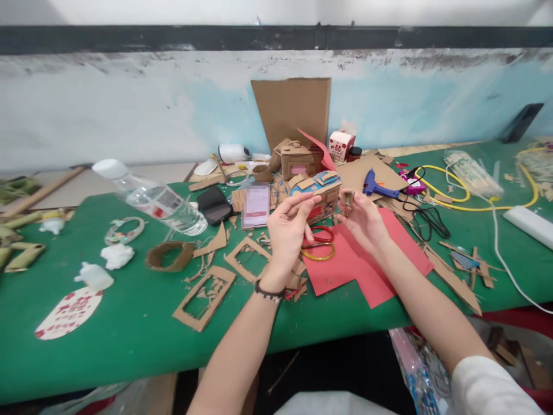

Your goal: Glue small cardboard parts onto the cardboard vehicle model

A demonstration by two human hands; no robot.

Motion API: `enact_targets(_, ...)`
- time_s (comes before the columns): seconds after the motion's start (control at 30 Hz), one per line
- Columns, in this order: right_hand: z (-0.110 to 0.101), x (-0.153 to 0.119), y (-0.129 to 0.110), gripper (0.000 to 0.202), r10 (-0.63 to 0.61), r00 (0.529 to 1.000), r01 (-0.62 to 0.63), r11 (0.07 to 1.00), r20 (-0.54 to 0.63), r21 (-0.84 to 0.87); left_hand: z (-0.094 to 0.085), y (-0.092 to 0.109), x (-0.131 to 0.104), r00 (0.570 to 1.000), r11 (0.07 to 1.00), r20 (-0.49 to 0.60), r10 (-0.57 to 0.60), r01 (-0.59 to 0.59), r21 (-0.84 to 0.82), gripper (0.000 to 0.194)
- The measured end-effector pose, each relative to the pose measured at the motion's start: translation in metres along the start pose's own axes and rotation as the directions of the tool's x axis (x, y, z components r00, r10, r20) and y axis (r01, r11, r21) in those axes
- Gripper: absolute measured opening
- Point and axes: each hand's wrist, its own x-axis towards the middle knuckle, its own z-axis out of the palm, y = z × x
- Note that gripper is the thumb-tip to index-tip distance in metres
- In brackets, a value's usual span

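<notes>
My right hand [366, 223] pinches a small brown cardboard piece [349, 199] between thumb and fingertips, above red paper [337, 262]. To its left, my left hand [287, 236] has thumb and fingers pressed together; what they hold, if anything, is too small to make out. Scissors [318, 252] with red and yellow handles lie on the paper beside the left hand. Just behind both hands stands a small cardboard model [326, 193] with blue and red parts, partly hidden by the left fingers. A blue glue gun [379, 185] rests behind the right hand.
A water bottle [151, 199] leans at the left near a black case [215, 206]. A phone [256, 206] stands behind the left hand. Cut cardboard frames [205, 298], a cardboard ring [169, 256] and scraps cover the green table [142, 346]. Yellow cable [496, 206] crosses the right.
</notes>
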Motion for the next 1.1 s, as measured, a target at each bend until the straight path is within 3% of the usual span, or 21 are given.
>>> enact_targets(0.2,0.000,0.005,0.005,0.047,-0.032,0.999,0.032,0.999,-0.008,-0.023,0.002,0.000,-0.003,0.998,0.991,-0.031,0.048,-0.044,0.129,0.059)
enact_targets(0.3,0.001,0.003,0.009,0.041,-0.174,0.984,0.166,0.971,-0.032,-0.171,0.004,-0.004,-0.005,0.994,0.979,-0.019,0.112,-0.107,0.173,0.055)
enact_targets(0.37,0.003,0.000,0.011,0.033,-0.351,0.936,0.320,0.871,-0.015,-0.372,0.004,-0.008,-0.005,0.988,0.969,-0.002,0.154,-0.150,0.197,0.047)
enact_targets(0.47,0.005,-0.008,0.011,0.026,-0.553,0.829,0.477,0.627,0.080,-0.616,0.005,-0.012,-0.005,0.983,0.959,0.027,0.182,-0.183,0.217,0.042)
enact_targets(0.57,0.006,-0.014,0.008,0.024,-0.635,0.758,0.533,0.469,0.150,-0.704,0.006,-0.012,-0.005,0.985,0.966,0.062,0.160,-0.169,0.196,0.041)
enact_targets(0.73,0.008,-0.017,0.006,0.020,-0.696,0.674,0.605,0.331,0.246,-0.724,0.008,-0.012,-0.006,0.977,0.970,0.128,0.172,-0.191,0.151,0.037)
enact_targets(0.87,0.008,-0.015,0.009,0.020,-0.712,0.648,0.638,0.315,0.269,-0.702,0.006,-0.019,-0.008,0.935,0.915,0.170,0.312,-0.344,0.213,0.031)
enact_targets(0.97,0.007,-0.014,0.014,0.021,-0.693,0.670,0.642,0.359,0.268,-0.678,0.003,-0.024,-0.009,0.909,0.879,0.215,0.356,-0.404,0.254,0.032)
enact_targets(1.1,0.006,-0.014,0.020,0.022,-0.661,0.717,0.622,0.463,0.221,-0.632,0.003,-0.025,-0.010,0.912,0.879,0.224,0.343,-0.396,0.265,0.028)
